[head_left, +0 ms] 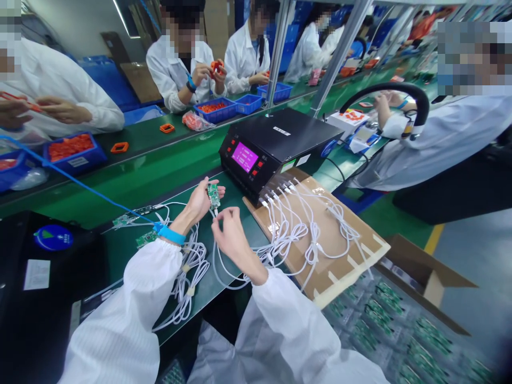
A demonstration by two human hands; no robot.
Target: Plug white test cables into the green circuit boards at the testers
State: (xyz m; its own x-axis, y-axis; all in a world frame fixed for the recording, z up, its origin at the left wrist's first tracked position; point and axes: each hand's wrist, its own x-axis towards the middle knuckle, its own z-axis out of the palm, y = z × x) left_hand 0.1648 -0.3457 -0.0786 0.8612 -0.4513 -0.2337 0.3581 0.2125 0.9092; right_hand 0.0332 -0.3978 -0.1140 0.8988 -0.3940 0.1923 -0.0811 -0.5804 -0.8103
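A small green circuit board (pixel 214 196) rests in my left hand (pixel 197 202), held at the palm and fingers in front of the black device (pixel 280 133) with a lit purple screen. My right hand (pixel 231 233) is pinched around the white USB cable (pixel 216 212), whose plug is at the board's lower end. Whether the plug is fully seated cannot be made out. A blue wrist strap (pixel 172 234) circles my left wrist, its cord running off to the left. Other green boards (pixel 146 239) lie on the bench beside my left forearm.
Bundled white cables (pixel 294 232) run from the device over a taped cardboard sheet (pixel 348 274). More coils (pixel 188 288) lie beneath my arms. A black box (pixel 52 298) stands left. Trays of boards (pixel 384 320) and an open carton (pixel 424 282) are lower right. Co-workers sit across the green conveyor (pixel 160 160).
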